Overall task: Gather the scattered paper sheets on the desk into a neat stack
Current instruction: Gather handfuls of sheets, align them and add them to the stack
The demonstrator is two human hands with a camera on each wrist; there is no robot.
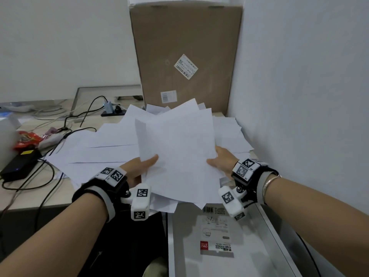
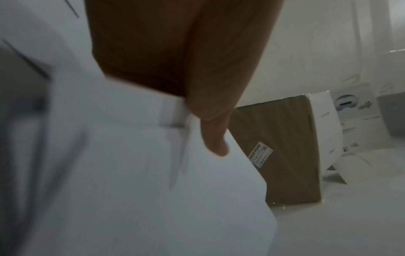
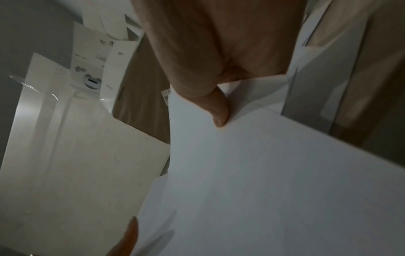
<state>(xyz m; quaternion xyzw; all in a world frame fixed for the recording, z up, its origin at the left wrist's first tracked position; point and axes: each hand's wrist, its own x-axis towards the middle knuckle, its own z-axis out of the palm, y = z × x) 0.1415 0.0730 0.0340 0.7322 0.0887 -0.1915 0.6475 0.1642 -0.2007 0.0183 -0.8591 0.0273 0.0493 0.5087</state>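
Note:
A loose bundle of white paper sheets is held up off the desk between both hands, its edges fanned and uneven. My left hand grips its left edge, thumb on top. My right hand grips the right edge, thumb pressed on the top sheet. The fingers beneath the paper are hidden. More white sheets lie scattered across the desk under and behind the bundle.
A tall cardboard box stands at the back against the white wall on the right. Black cables, a power brick and a red wrapper lie at the left. A grey tray with a label sits by the desk's near right edge.

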